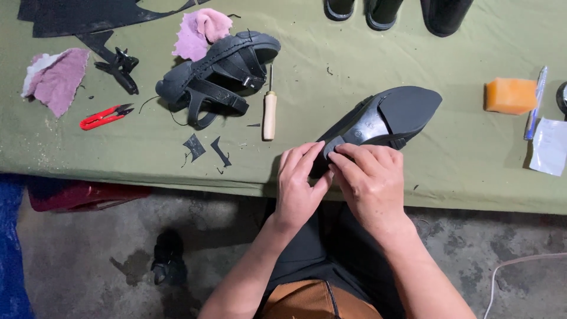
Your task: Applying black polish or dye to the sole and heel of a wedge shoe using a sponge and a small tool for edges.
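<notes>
I'm pinching the heel end of the black shoe, sole up, with both left hand and right hand; it's looking light, stiff-soled, best gripped there.

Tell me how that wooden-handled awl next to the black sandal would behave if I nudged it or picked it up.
The awl has a rounded wooden handle, so a sideways nudge would probably roll it on the green cloth. It looks small and likely light. Its thin metal tip is probably sharp, so grip the handle.

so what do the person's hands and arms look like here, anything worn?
Both bare: left hand and right hand show no gloves, rings, watch or bands. Forearms are uncovered as far as the frame shows, no sleeves in view. Fingernails are short.
</notes>
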